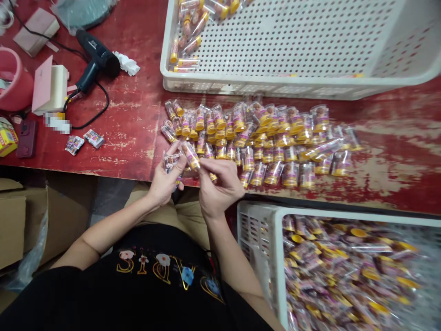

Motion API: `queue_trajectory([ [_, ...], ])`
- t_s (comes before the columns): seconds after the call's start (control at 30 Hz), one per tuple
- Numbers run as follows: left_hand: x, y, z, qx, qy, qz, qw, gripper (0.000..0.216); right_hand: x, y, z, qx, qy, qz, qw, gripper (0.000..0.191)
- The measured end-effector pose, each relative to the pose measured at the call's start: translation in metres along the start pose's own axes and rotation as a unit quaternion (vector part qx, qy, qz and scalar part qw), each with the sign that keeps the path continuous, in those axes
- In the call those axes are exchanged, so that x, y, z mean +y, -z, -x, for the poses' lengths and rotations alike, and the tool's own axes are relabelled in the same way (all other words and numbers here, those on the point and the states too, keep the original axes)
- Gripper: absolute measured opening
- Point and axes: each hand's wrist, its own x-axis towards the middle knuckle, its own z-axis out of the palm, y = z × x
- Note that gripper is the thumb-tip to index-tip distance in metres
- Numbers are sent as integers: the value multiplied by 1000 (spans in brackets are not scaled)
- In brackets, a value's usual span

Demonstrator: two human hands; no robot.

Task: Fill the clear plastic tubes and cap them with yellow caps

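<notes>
My left hand (164, 177) is closed on a small stack of printed shrink sleeves (171, 161) at the near edge of the red table (134, 124). My right hand (218, 184) pinches a small clear tube with a yellow cap (190, 155), its top end beside the left fingers. Just beyond both hands lie several more yellow-capped tubes (262, 138), spread in rows across the tabletop.
A white perforated crate (310, 50) with a few tubes stands at the back. Another white crate (262, 239), full of tubes, sits low at my right. A black heat gun (96, 59) with its cord, small boxes and a pink tub (14, 82) lie at the left.
</notes>
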Motion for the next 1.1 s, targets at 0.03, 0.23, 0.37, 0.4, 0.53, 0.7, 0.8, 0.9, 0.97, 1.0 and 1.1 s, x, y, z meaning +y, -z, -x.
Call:
queue_trajectory([
  [0.03, 1, 4, -5, 13, 26, 5, 1000, 57, 7, -9, -7, -12, 9, 11, 1000, 7],
  [0.23, 14, 41, -24, 117, 67, 88, 987, 40, 44, -77, -50, -238, 114, 153, 952, 24],
  [0.37, 21, 71, -35, 144, 17, 137, 980, 31, 55, -100, -83, -402, 166, 204, 877, 21],
  [0.4, 22, 77, -40, 153, 12, 141, 978, 29, 60, -107, -100, -400, 164, 200, 879, 20],
  [0.53, 24, 84, -59, 189, 13, 139, 972, 15, 97, -156, -198, -313, 45, 224, 922, 10],
  [0.7, 34, 71, -63, 161, 20, 179, 970, 19, 137, -201, -274, -369, -12, 172, 913, 47],
  [0.8, 41, 62, -59, 150, 18, 217, 964, 18, 128, -175, -264, -336, 4, 144, 931, 35],
  [0.9, 44, 52, -56, 164, 20, 251, 954, 18, 88, -123, -220, -314, 8, 73, 947, 18],
  [0.97, 44, 43, -53, 163, 11, 253, 954, 19, 53, -93, -172, -355, -40, -3, 934, 10],
  [1.0, 43, 38, -50, 158, 3, 246, 956, 20, 36, -82, -146, -395, -67, -40, 915, 8],
  [1.1, 40, 24, -39, 141, -20, 212, 967, 26, 5, -67, -77, -382, -118, -101, 911, 14],
])
